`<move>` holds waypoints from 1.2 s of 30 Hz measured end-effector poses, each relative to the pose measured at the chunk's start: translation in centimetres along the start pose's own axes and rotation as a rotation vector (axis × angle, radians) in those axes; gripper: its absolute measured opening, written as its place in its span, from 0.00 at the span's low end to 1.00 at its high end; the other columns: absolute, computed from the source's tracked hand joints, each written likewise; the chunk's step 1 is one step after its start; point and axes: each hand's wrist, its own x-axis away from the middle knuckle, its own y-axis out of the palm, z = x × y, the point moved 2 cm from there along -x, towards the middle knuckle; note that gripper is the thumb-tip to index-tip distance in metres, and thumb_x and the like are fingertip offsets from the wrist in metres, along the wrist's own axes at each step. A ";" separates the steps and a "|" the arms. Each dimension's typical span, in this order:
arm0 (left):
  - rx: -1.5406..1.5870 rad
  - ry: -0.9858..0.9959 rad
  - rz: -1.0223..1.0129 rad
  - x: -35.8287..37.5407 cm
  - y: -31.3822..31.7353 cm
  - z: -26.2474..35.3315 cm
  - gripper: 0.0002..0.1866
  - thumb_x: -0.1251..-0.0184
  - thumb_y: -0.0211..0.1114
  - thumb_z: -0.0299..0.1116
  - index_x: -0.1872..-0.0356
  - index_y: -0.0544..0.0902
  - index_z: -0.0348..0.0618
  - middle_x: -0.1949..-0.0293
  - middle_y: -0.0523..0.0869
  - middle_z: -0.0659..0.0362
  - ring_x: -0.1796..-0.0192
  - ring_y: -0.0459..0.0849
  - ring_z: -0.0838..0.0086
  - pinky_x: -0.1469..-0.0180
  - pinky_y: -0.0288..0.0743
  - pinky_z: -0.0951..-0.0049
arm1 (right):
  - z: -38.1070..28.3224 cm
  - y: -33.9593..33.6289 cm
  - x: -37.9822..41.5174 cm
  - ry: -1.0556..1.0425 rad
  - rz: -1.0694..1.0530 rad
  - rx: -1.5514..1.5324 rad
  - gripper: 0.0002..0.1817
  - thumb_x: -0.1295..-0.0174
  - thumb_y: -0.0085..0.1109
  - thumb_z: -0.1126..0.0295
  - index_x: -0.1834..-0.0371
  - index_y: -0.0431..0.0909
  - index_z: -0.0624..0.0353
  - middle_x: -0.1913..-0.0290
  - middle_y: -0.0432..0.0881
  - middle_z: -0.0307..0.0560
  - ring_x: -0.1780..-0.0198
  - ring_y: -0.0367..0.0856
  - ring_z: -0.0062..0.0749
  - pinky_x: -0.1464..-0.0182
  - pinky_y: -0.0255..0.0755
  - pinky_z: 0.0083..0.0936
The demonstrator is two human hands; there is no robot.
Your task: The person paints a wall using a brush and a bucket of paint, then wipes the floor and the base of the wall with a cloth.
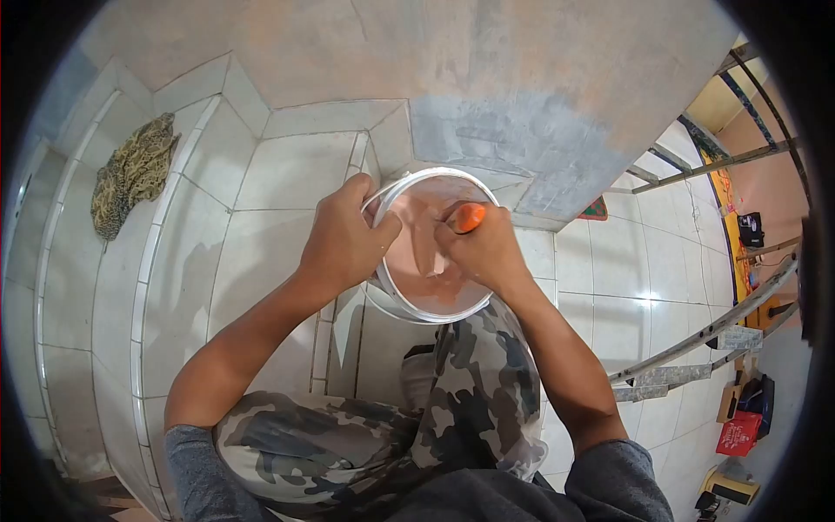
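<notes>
A white bucket (401, 294) with thick pinkish-brown paste (410, 244) inside stands tilted between my knees and the wall. My left hand (348, 233) grips the bucket's left rim, thumb over the edge. Inside the bucket's opening, my right hand (481, 246) is closed round a tool with an orange handle end (470, 217). The lower part of that tool is hidden by my hand and the paste.
Tiled steps (287, 174) run to the left, with a patterned cloth (132, 174) on one. Ahead is a wall (348, 43) with a grey patch. Metal railings (713, 335) stand at the right, beyond them a red bag (738, 433) on the tiled floor.
</notes>
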 end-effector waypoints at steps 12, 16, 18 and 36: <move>-0.037 0.017 -0.012 0.3 0.8 -0.1 0.11 0.44 0.64 0.29 0.72 0.69 0.38 0.79 0.67 0.62 0.76 0.65 0.79 0.73 0.63 0.73 | 0.6 -0.3 0.8 0.008 0.069 -0.157 0.11 0.48 0.61 0.68 0.70 0.83 0.68 0.79 0.82 0.55 0.75 0.84 0.37 0.68 0.77 0.30; -0.048 -0.020 -0.017 0.3 0.8 -0.1 0.11 0.43 0.65 0.29 0.72 0.70 0.38 0.79 0.68 0.62 0.76 0.65 0.79 0.73 0.64 0.73 | 1.1 1.6 0.2 -0.024 0.009 -0.040 0.12 0.46 0.59 0.66 0.73 0.83 0.67 0.76 0.81 0.66 0.71 0.82 0.62 0.63 0.78 0.44; -0.048 -0.035 -0.020 0.4 0.7 -0.2 0.11 0.42 0.65 0.30 0.72 0.69 0.38 0.79 0.68 0.63 0.76 0.65 0.79 0.73 0.64 0.73 | 0.9 1.7 0.2 -0.032 -0.005 -0.032 0.12 0.45 0.58 0.66 0.73 0.83 0.66 0.76 0.81 0.67 0.70 0.81 0.63 0.63 0.78 0.45; 0.172 -0.212 -0.044 0.4 0.8 -1.9 0.10 0.39 0.61 0.29 0.73 0.69 0.39 0.76 0.69 0.63 0.75 0.66 0.80 0.74 0.65 0.74 | 7.8 -0.3 7.0 0.274 0.285 -1.553 0.16 0.33 0.58 0.71 0.47 0.72 0.70 0.54 0.80 0.54 0.56 0.84 0.33 0.51 0.85 0.30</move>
